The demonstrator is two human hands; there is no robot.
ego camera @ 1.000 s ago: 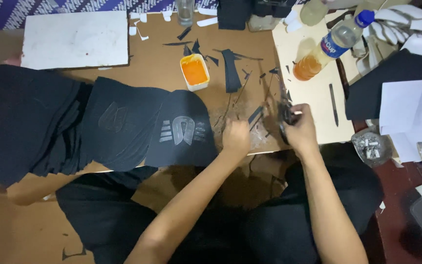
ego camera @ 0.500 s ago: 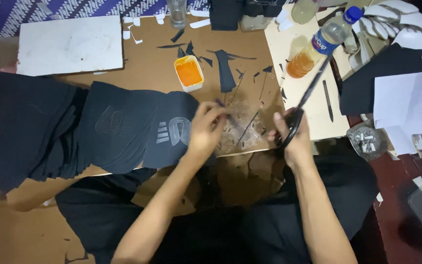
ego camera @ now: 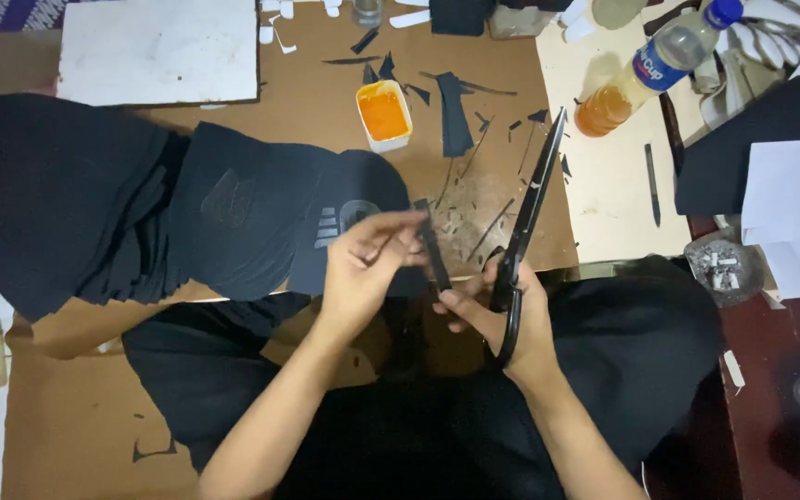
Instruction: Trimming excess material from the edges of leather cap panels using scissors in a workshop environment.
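My left hand (ego camera: 363,264) pinches the upper end of a narrow black strip (ego camera: 434,252) of cut material. My right hand (ego camera: 509,315) grips the handles of long black scissors (ego camera: 528,208), blades closed and pointing up and away, while its fingertips touch the strip's lower end. Both hands hover over the near edge of a brown cardboard work surface (ego camera: 307,93). A stack of black cut pieces (ego camera: 261,213) with grey printed marks lies just left of my left hand. My lap, in black clothing, is below.
A small tub of orange glue (ego camera: 383,113) stands behind the hands among black offcuts (ego camera: 456,116). A plastic bottle with amber liquid (ego camera: 645,74) lies on a pale board at the right. A white board (ego camera: 159,51) lies far left. White paper (ego camera: 793,194) and an ashtray (ego camera: 719,268) sit right.
The scissors have swung up so the blades point away. My left hand has lifted a black strip off the surface and my right fingers have come to meet it.
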